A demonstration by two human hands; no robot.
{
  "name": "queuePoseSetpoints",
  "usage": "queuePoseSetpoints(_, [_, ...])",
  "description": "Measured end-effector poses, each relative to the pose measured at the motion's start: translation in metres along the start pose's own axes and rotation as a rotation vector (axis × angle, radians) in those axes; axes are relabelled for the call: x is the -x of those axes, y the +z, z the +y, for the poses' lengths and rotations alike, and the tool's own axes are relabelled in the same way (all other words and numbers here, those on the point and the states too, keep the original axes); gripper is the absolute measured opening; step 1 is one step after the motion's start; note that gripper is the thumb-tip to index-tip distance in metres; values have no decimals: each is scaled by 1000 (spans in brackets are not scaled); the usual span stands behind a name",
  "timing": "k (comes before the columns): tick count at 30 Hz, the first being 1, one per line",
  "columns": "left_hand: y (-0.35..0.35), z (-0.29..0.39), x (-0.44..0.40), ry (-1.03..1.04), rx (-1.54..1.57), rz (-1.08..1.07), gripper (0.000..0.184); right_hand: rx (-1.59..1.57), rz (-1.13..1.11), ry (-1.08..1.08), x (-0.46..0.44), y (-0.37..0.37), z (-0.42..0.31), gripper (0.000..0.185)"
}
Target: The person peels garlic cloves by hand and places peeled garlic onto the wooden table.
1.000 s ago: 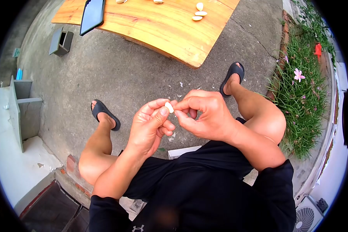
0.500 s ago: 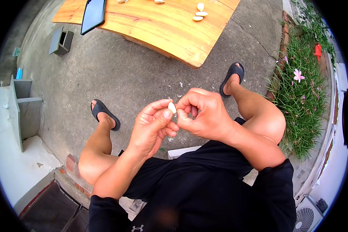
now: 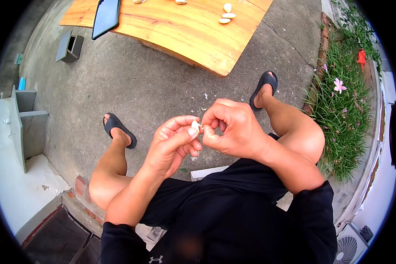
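Over my lap, my left hand (image 3: 169,147) pinches a pale garlic clove (image 3: 195,126) between thumb and index finger. My right hand (image 3: 235,130) is right beside it, thumb and fingertip pressed together on a small white shred of garlic skin (image 3: 201,126) at the clove's edge. Part of the clove is hidden by my left thumb. On the wooden table ahead, three peeled cloves (image 3: 228,16) lie grouped near the right edge. More cloves (image 3: 181,1) are cut off at the top of the view.
A dark tablet-like device (image 3: 106,18) lies at the left of the wooden table (image 3: 176,33). White skin scraps (image 3: 206,96) are scattered on the concrete floor (image 3: 163,79). A grey box (image 3: 69,47) stands left of the table. Grass with pink flowers (image 3: 340,86) borders the right side.
The clove has turned and sunk slightly between my left fingers, so less of it shows. A white shred now shows at my right fingertips.
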State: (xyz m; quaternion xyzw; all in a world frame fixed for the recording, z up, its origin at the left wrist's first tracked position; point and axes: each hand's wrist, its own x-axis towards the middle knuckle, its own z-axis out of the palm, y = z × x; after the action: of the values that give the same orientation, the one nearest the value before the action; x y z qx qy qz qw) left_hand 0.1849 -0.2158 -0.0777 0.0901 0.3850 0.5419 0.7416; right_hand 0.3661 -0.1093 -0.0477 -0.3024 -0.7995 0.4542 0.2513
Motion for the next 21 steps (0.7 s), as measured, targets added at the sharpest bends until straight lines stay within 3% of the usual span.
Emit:
queuePoseSetpoints(16, [-3,5,-2,-41,132,7,24,23,-8,11,-5,-16,2,8])
queuePoseSetpoints(21, [0,8,-1,-35,136,48,23,8,107,-77,-5,-11,7,8])
